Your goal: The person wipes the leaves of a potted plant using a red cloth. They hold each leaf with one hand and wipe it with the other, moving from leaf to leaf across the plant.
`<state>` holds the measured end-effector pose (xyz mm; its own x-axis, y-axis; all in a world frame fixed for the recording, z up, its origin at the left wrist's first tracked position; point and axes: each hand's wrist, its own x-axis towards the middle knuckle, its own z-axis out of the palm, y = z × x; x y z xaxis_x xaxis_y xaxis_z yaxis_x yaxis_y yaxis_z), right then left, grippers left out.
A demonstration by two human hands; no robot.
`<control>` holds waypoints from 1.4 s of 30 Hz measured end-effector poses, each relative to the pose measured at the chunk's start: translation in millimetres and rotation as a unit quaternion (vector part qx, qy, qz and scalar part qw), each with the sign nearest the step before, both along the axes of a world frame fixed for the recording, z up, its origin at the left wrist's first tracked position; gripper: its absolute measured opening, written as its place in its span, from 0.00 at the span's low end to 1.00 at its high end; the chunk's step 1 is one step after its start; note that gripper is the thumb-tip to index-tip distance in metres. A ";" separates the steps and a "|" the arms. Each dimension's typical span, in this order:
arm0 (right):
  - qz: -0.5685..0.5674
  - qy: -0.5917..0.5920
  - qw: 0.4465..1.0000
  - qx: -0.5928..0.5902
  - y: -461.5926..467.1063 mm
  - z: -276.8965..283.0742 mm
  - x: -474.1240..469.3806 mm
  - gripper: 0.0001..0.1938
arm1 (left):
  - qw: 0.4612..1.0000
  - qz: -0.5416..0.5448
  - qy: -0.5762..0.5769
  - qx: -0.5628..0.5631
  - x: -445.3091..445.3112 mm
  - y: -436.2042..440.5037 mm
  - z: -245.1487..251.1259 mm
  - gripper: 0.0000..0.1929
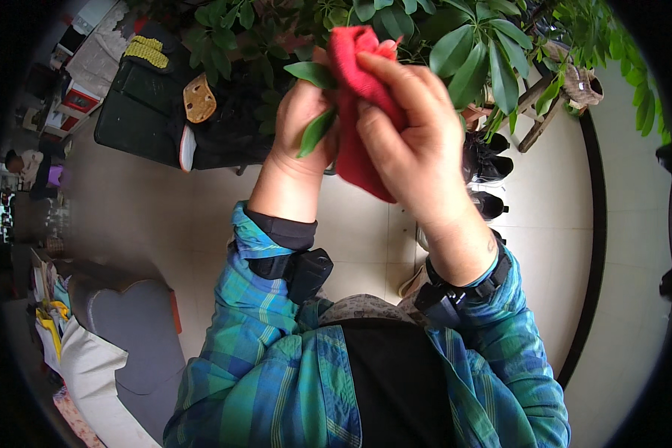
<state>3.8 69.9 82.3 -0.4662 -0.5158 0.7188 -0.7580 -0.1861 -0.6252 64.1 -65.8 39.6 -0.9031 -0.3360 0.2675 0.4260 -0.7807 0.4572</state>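
Note:
A red cloth (364, 112) hangs folded between my two hands, near the top middle of the head view. My right hand (420, 129) grips it with thumb and fingertips on its right side. Behind the cloth's left side is my left hand (305, 120), with its fingers mostly hidden. Two green leaves (316, 133) stick out across my left hand, one by the fingers and one over the palm. Whether my left hand holds a leaf, its stem or the cloth cannot be told. Above and around stands a leafy potted plant (490, 50) with glossy oval leaves.
On the left, a black table (140, 112) bears dark cloth, a yellow knitted item (147, 51) and a brown perforated piece (199, 98). Black shoes (490, 168) line the floor at right, near a wooden stool (537, 115). A grey padded seat (137, 330) is lower left. Another person sits far left.

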 end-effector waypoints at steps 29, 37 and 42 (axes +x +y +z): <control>0.041 0.051 0.994 0.090 4.3 -2.5 3.3 0.27 | 0.988 0.084 -0.077 -0.101 3.4 11.7 18.4 0.54; 0.147 0.107 0.983 0.005 11.0 1.3 17.6 0.27 | 0.984 0.136 -0.043 -0.106 12.8 4.4 31.5 0.60; -0.015 0.119 0.992 0.049 8.5 -10.4 -7.1 0.28 | 0.994 0.102 -0.012 -0.033 12.7 3.1 31.3 0.64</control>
<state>-3.3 78.4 71.9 -0.3065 -0.5767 0.7573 -0.8902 -0.1082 -0.4426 76.9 -62.7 70.9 -0.8243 -0.4949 0.2748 0.5607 -0.6471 0.5166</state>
